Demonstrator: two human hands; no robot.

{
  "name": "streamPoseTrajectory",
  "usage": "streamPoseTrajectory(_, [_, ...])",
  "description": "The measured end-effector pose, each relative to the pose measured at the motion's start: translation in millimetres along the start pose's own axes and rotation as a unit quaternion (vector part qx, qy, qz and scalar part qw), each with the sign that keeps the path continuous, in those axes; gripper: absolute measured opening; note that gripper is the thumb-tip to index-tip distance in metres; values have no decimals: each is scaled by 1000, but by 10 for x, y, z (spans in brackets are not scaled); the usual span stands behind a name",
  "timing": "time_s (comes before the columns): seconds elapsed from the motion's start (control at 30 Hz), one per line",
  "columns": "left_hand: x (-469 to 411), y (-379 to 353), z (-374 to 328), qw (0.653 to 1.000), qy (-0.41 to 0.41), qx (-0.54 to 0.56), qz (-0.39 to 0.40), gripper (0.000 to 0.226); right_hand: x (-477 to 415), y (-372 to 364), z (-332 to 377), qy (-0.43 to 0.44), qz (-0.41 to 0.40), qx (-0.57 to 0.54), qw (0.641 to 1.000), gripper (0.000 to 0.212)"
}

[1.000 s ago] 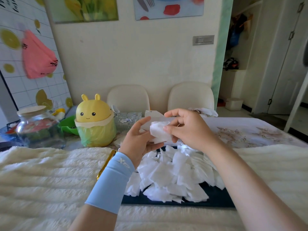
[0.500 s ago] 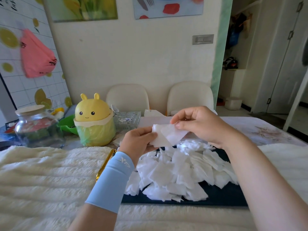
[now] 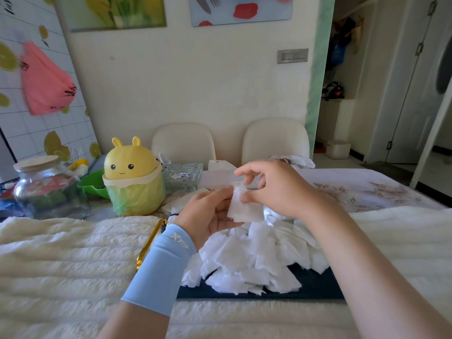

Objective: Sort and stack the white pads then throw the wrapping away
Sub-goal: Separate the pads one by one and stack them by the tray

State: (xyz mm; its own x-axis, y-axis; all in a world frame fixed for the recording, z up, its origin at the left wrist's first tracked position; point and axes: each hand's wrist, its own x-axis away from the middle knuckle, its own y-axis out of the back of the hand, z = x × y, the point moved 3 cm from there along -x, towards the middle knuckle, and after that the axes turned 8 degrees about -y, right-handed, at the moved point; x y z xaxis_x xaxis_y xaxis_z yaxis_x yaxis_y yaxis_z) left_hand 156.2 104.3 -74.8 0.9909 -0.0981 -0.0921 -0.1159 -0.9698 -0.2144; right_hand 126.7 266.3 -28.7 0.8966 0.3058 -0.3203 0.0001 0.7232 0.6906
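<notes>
Pinches a fresh white pad (image 3: 238, 192) with the right hand (image 3: 278, 189), now laid against the little stack (image 3: 244, 212) gripped in the left hand (image 3: 208, 214) (one more sorted); leaves the loose pile (image 3: 244, 263) waiting on the dark mat (image 3: 318, 285).

A home dining room, seen across a counter (image 3: 367, 189) spread with a floral cloth: two cream upholstered chairs (image 3: 183, 143) stand against the far wall, beneath prints of cutlery and fruit (image 3: 241, 8) and a wall switch (image 3: 292, 55). Household clutter lines the counter's left side: a yellow bunny-eared bin (image 3: 132, 177) lined with a green bag, a lidded glass jar (image 3: 46, 189) and a cut-glass dish (image 3: 182, 176), beside a lemon-patterned tile panel (image 3: 49, 133). At right, an open doorway (image 3: 342, 94) leads to a hall with white closet doors.
</notes>
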Motion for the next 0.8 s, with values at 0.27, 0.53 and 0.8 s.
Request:
streamPoseTrajectory(0.27, [-20,160,14,998,-14,-36,-41,32,-3,49,-108,-97,-23,53,994,25])
streamPoseTrajectory(0.53, [-88,335,82,987,-27,-25,-154,25,119,-136,-145,-168,197,191,947,32])
streamPoseTrajectory(0.8, [-87,277,89,985,-13,-49,-162,11,64,146,-18,-51,110,-138,983,8])
